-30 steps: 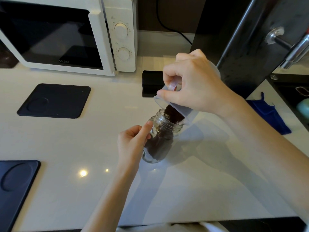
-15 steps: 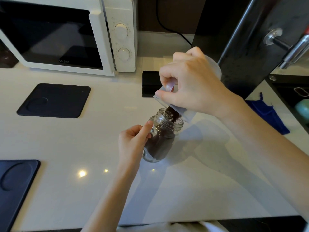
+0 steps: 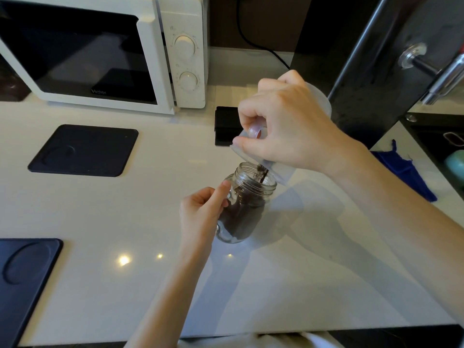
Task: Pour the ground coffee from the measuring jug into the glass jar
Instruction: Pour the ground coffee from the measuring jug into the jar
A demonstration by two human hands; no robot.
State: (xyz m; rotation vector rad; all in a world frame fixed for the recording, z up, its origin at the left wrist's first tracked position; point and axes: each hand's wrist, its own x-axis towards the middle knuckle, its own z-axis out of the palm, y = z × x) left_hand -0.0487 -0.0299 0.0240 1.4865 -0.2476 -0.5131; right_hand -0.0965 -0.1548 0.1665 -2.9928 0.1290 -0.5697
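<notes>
Our right hand (image 3: 291, 126) wraps the tipped translucent plastic measuring jug (image 3: 278, 169) above the clear glass jar (image 3: 244, 209), mid-counter; the left hand (image 3: 200, 212) curls against its near-left side. Jug seems light; jar looks slippery, breakable, so we grip low.

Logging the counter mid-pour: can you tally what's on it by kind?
Dark mats: 2
Glass jar: 1
Measuring jug, held over the jar: 1
Microwave: 1
Black box: 1
Blue cloth: 1
Total: 7
</notes>
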